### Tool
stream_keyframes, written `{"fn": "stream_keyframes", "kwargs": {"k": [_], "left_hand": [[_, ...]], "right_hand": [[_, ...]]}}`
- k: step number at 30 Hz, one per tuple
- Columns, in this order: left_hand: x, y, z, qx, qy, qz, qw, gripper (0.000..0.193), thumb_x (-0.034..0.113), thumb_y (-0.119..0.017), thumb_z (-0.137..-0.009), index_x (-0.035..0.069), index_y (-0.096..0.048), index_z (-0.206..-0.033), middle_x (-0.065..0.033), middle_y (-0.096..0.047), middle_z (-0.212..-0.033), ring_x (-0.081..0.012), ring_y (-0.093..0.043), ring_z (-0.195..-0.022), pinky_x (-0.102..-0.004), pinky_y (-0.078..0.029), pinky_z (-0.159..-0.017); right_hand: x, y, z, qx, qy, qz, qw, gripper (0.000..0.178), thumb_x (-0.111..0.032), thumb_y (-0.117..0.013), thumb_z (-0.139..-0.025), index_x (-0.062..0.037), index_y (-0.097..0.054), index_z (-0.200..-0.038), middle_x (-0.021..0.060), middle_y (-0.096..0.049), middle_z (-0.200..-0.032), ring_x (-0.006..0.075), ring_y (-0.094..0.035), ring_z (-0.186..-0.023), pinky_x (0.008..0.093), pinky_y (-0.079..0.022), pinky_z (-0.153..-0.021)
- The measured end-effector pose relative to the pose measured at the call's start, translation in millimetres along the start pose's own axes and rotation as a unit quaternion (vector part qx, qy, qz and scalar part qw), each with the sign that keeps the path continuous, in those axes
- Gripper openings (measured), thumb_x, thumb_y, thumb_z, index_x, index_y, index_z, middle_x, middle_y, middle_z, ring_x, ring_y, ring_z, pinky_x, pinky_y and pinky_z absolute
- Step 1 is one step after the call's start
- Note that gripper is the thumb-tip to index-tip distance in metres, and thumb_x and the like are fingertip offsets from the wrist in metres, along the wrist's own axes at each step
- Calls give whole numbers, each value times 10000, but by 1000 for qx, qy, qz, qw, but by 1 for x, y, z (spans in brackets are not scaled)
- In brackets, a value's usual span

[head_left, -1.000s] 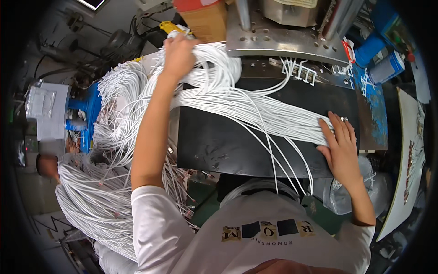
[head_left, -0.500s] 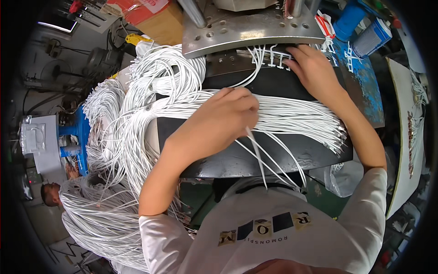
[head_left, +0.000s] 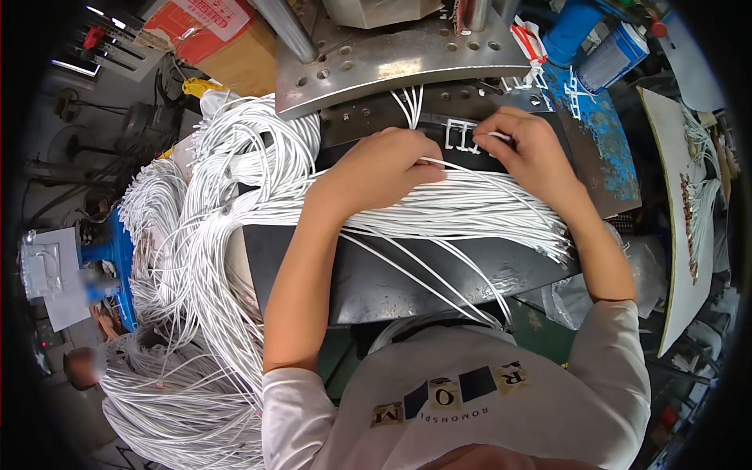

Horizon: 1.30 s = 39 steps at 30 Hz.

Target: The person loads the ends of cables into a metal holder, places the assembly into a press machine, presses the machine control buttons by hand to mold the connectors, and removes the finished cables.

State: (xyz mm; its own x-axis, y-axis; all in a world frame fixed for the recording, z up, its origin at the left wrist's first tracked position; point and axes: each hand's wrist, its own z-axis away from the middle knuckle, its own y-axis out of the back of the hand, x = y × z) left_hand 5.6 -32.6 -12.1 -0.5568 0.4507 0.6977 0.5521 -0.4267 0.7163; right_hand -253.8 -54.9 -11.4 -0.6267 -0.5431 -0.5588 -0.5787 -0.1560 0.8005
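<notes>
A thick bundle of white cables [head_left: 486, 205] lies across the black work surface, its cut ends to the right. Over it, my left hand [head_left: 384, 168] is closed, pinching one white cable [head_left: 458, 168] by the fingertips. To its right, my right hand [head_left: 529, 149] is closed at a small white plastic frame with short crossbars [head_left: 462, 136], thumb and forefinger together at its right side. The fingers partly hide that end of the frame. Beyond both hands stands the steel plate of a press [head_left: 399, 74], with a few white cables [head_left: 410, 106] coming out from under its front edge.
Coiled white cables [head_left: 251, 145] are heaped at the left, with a large hanging bundle [head_left: 188, 392] below. A cardboard box [head_left: 235, 55] stands at the back left. A blue and white can [head_left: 615, 56] is at the back right. Another person [head_left: 82, 368] is at the far left.
My right hand has drawn back from under the press plate, and the white plastic frame now lies nearer me. My left hand has moved up toward it with a cable. The view has shifted slightly.
</notes>
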Motion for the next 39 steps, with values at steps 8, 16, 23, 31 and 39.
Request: {"fn": "stream_keyframes", "kwargs": {"k": [8,16,23,31,39], "left_hand": [[15,2,2,47,30,55,997,172,174,-704,-910,9,-720,-956,-188,-707,-852,-367,-677,-794,-417,-517,-724],[23,-1,3,47,76,165,982,178,167,-686,-918,-9,-709,-933,-147,-670,-766,-245,-621,-675,-372,-497,-657],[47,-9,1,-52,79,225,970,153,142,-669,-959,-7,-701,-957,-47,-649,-755,-97,-568,-678,-286,-471,-629],[68,-21,-8,-212,-32,528,822,114,80,-627,-1008,-15,-682,-1041,-1,-655,-809,-42,-546,-666,-201,-437,-595],[46,-54,-17,-64,196,520,829,214,156,-601,-1041,5,-628,-1190,-32,-663,-891,-64,-541,-642,-212,-424,-556]], "right_hand": [[18,-14,3,154,-60,-194,967,105,-73,-732,-933,-1,-712,-1006,58,-690,-902,104,-600,-778,254,-472,-714],[31,27,6,329,-13,166,929,216,-111,-746,-927,-22,-719,-1122,63,-671,-952,129,-596,-817,280,-468,-710],[27,29,7,272,-38,145,950,273,-166,-749,-932,-32,-718,-1168,52,-636,-967,131,-576,-822,279,-443,-693],[45,31,13,182,-136,-163,960,222,-180,-691,-998,-25,-720,-1155,1,-667,-973,87,-566,-813,230,-438,-728],[29,29,12,-41,-97,-403,909,430,-304,-438,-1117,38,-642,-1277,87,-708,-1169,134,-638,-999,270,-488,-884]]}}
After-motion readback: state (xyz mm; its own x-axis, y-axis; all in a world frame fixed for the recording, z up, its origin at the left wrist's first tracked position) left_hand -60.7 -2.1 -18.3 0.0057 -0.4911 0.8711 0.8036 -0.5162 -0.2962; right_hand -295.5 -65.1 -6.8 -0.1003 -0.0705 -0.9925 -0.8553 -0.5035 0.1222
